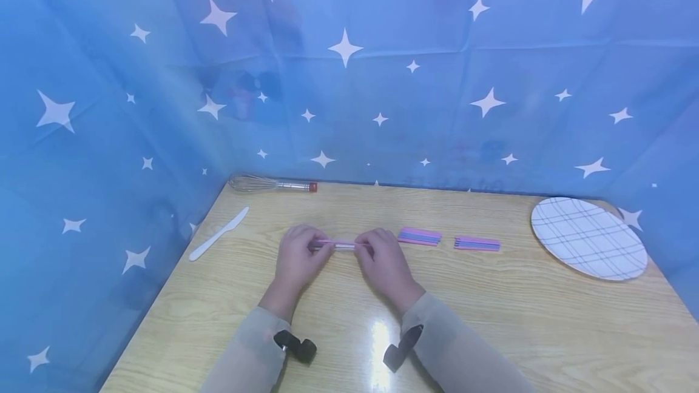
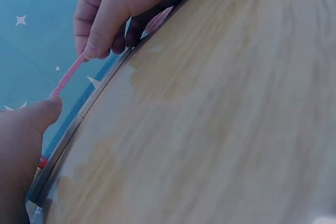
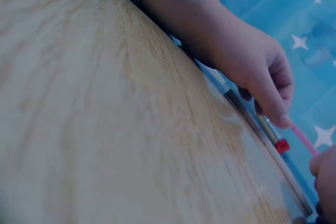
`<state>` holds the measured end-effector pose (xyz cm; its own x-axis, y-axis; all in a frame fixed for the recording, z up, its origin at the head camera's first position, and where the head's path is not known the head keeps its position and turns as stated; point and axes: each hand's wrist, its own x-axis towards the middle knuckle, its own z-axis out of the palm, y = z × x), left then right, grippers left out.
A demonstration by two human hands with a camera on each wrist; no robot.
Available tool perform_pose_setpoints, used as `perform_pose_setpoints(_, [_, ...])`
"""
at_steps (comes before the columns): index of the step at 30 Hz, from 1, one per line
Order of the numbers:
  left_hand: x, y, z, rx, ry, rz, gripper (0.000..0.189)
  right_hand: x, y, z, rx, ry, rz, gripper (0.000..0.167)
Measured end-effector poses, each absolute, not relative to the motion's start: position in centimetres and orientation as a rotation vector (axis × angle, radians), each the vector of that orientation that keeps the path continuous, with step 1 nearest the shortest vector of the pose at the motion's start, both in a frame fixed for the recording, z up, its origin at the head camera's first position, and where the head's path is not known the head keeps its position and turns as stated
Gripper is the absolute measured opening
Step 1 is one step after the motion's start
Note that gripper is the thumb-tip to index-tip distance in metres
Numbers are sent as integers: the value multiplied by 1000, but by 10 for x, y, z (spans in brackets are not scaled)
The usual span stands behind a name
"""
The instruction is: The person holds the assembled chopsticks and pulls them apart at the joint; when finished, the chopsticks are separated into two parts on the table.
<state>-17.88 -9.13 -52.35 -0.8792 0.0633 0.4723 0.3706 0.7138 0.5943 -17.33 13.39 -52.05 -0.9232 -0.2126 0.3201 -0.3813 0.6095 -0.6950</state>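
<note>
Left fingers: the person's left hand [image 1: 299, 252] pinches one end of a slim pink stick [image 2: 69, 76] between thumb and bent fingers.
Right fingers: the right hand [image 1: 384, 259] pinches the other end the same way.
Pink stick: it bridges the short gap between both hands, over the far half of the pale wood-grain table [image 1: 491, 320]; a whitish strip beside it in the head view is too small to make out.
Wrist views: the left one shows the right thumb pressed on the stick; the right one shows the left thumb's grip, with a red handle end beyond.
Head view: only here do two flat pink-and-blue stick bundles [image 1: 419, 236] [image 1: 477, 244] show whole, side by side, the first just beside the right hand.
Back edge: a wire whisk with a metal handle and red end [image 1: 273, 184] lies along it, near the left corner.
Left edge: a white knife [image 1: 219, 234] lies slanted close by.
Right edge: an oval white plate with crossing lines [image 1: 590, 238] sits near it.
Room: wood surface separates knife from left hand and second bundle from plate; the broadest stretch spreads before the plate.
</note>
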Motion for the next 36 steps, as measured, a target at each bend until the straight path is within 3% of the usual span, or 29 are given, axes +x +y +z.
perform_pose_setpoints(20, [-179, -80, -525, -349, -2452, -939, 22, -169, 158, -523, 493, -2553, 1153, 11])
perform_pose_setpoints(36, [-179, -34, -529, -427, -2453, -797, 23, -158, 198, -518, 445, -2532, 1084, 12])
